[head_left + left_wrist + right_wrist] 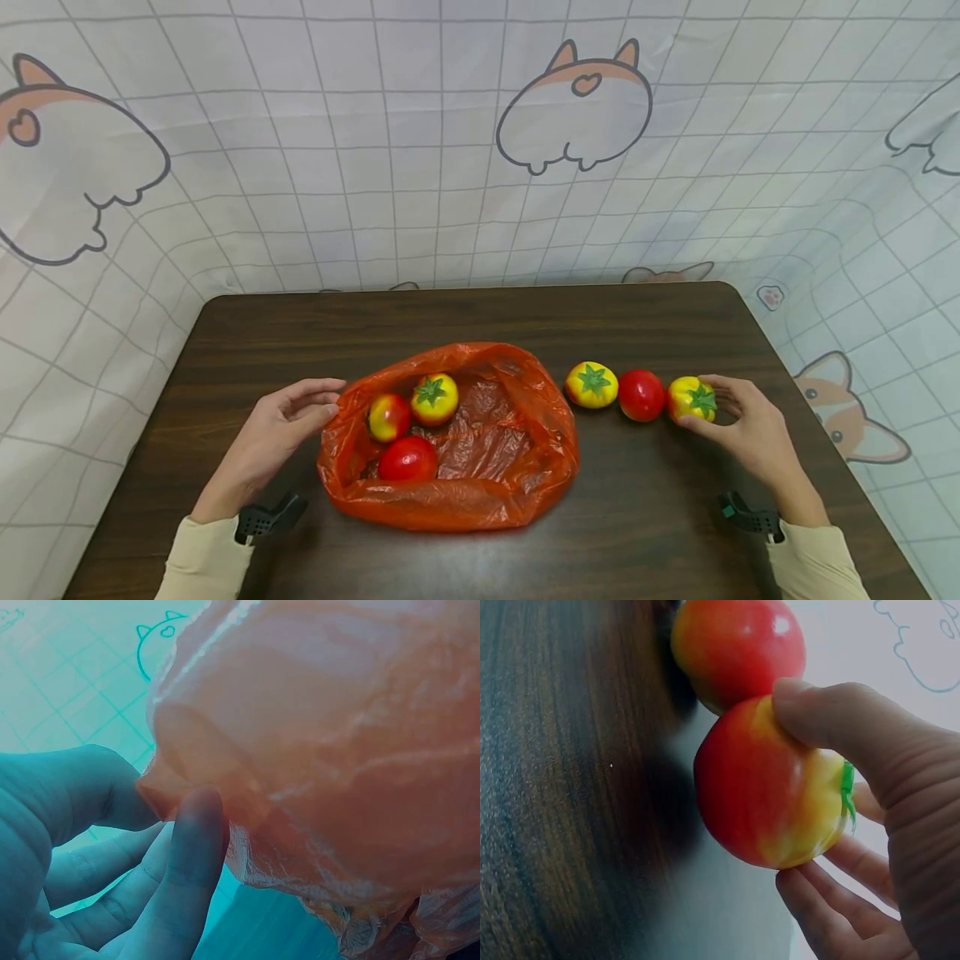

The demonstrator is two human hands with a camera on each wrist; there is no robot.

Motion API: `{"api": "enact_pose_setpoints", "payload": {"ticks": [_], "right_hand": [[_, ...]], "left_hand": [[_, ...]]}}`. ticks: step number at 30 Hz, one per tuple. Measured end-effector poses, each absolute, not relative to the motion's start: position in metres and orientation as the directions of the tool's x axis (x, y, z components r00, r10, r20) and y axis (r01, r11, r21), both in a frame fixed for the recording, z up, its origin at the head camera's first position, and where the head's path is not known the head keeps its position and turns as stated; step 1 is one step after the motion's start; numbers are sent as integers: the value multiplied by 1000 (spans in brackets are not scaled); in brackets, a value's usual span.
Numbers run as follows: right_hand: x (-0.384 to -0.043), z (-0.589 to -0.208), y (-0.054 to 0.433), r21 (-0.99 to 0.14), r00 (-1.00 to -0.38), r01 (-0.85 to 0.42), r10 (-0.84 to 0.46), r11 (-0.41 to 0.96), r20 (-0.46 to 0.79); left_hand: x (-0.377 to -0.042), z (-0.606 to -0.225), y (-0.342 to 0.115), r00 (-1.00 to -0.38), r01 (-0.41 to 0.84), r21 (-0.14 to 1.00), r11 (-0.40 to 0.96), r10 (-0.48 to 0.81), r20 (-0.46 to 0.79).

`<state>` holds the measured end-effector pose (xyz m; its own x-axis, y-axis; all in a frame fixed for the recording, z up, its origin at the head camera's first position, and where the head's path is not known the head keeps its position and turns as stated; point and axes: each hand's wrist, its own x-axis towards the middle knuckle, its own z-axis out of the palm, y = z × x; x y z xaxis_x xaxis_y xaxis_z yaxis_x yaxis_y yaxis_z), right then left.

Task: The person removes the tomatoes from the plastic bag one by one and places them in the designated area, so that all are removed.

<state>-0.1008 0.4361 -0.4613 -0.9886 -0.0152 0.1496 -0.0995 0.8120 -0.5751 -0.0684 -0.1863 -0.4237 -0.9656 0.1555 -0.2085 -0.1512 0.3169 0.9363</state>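
Note:
An orange-red plastic bag (510, 492) lies on the table with its mouth spread wide. Inside it on the left are a yellow tomato with a green leaf top (434, 400), a red-and-yellow tomato (388, 418) and a red tomato (408, 459). My left hand (281, 421) pinches the bag's left rim; the left wrist view shows the thin plastic (315, 772) between thumb and finger. Right of the bag, my right hand (750, 421) grips a red-and-yellow tomato (757, 787) between thumb and fingers, its green leaf top beside the palm.
Between the bag and my right hand, a yellow tomato with a leaf top (592, 385) and a red tomato (641, 396) sit in a row. The dark wooden table (637, 533) ends at a back edge before a white gridded cloth (450, 167) with cartoon animals.

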Motion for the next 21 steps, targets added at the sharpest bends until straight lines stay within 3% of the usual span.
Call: {"api": "enact_pose_setpoints", "payload": {"ticks": [21], "right_hand": [[-98,-455,444,-565,-993,-82,-21,821,113]], "left_hand": [[-70,-425,-187,-966,-143,938,315,160,-201]]}}
